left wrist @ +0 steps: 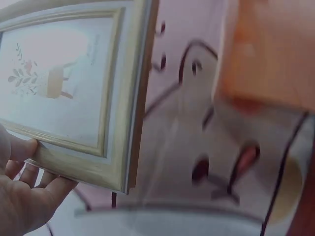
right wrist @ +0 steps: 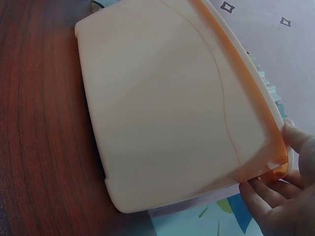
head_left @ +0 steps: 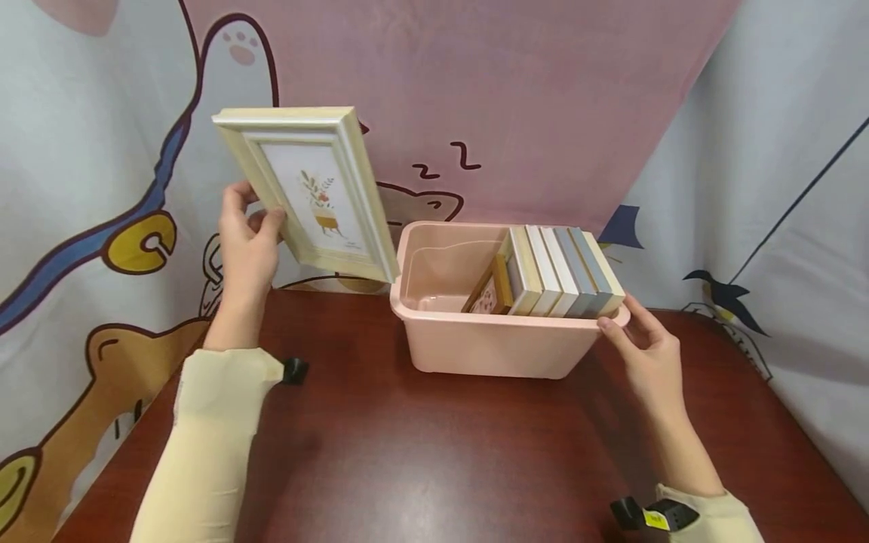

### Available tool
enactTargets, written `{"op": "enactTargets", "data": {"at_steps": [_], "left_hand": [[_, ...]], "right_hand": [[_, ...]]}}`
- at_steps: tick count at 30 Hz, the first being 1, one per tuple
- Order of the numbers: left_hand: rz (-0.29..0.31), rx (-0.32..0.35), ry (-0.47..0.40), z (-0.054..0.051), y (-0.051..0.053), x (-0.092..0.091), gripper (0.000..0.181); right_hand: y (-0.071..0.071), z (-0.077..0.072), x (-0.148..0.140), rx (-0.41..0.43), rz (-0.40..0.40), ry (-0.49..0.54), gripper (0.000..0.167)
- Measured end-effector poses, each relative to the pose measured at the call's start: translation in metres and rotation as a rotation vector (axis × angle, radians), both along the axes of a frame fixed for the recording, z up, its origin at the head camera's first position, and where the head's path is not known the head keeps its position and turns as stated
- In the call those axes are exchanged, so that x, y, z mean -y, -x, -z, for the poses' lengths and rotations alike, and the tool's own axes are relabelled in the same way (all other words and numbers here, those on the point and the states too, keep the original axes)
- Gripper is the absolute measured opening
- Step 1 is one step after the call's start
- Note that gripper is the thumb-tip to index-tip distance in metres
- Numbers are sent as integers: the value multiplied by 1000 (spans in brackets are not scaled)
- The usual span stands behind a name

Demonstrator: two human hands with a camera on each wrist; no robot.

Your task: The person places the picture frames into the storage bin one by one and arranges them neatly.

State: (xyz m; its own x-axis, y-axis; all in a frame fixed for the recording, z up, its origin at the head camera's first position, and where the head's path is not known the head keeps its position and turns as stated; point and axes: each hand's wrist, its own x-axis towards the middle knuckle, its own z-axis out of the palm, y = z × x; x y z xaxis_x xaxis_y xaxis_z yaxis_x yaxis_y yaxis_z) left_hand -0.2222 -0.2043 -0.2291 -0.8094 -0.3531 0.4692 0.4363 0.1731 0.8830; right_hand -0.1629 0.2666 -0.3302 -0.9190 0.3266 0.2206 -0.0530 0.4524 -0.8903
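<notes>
In the head view my left hand [head_left: 250, 237] grips the left edge of a cream picture frame [head_left: 366, 204], thumb on its front, holding it up in the air left of the bin. Its picture shows a small plant in a yellow pot. The left wrist view shows the same picture frame [left wrist: 118, 167] with the left hand [left wrist: 29, 201] at its edge. A pink plastic bin [head_left: 489, 347] stands on the table. My right hand [head_left: 652, 362] holds the bin's right rim, with fingers under the lip in the right wrist view.
Inside the bin, several cream, white and grey frames [head_left: 560, 271] stand upright at the right. A brown wooden frame [head_left: 502, 285] leans against them. The bin's left part shows bare floor. Behind the dark red table [head_left: 421, 445] hangs a printed cloth [head_left: 543, 98].
</notes>
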Motion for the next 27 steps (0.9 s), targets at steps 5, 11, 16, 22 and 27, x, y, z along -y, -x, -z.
{"op": "enactTargets", "data": {"at_steps": [5,11,16,22,27], "left_hand": [[92,-64,17,-12,9,-43,40],[258,-92,71,-9,22,-88,41],[339,20,153,7,34,-113,38],[436,110,237,19,41,-127,37],[483,198,300,29,49,-139,37]], "right_hand": [[1,-2,0,1,-13,1,65],[0,0,0,-6,-13,6,64],[-1,2,-1,1,-4,16,64],[1,3,0,-6,-12,19,63],[0,1,-1,-2,-4,8,63]]}}
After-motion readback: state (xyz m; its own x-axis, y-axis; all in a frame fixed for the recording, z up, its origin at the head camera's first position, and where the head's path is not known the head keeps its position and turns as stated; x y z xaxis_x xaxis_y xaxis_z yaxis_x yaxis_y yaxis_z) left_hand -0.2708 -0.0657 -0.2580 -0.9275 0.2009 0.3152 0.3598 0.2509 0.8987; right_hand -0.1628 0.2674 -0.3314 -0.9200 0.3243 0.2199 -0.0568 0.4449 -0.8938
